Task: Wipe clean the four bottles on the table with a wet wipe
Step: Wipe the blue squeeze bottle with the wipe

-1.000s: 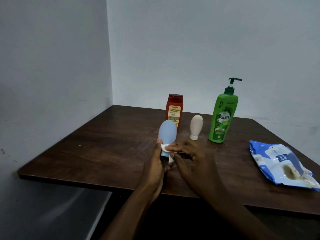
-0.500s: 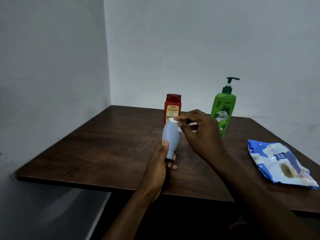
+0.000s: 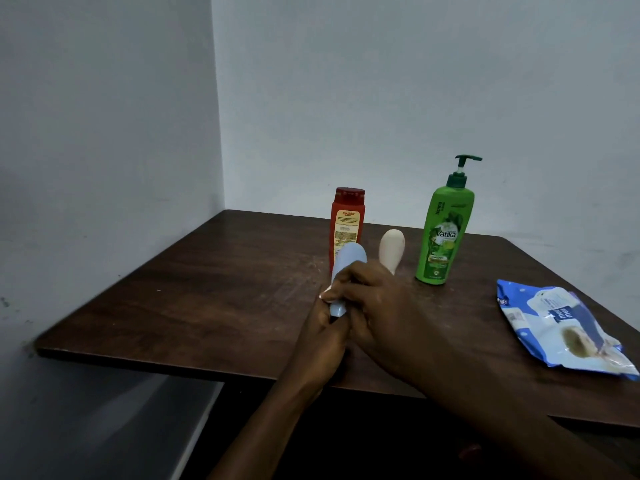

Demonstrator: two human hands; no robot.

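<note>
Desk (image 3: 207, 299): dark brown wood, grain visible, pale scuffs near centre. Pushed into a room corner, touching both walls.

Left wall (image 3: 104, 133) and back wall (image 3: 415, 81): plain pale grey; small dark marks low on the left one, near the desk's edge.

Pack (image 3: 561, 327): soft, blue and white, crumpled, lying flat at the desk's right side. Brownish patch on its face; print too blurred to read.

Floor (image 3: 121, 427) below the desk: dim grey.
</note>
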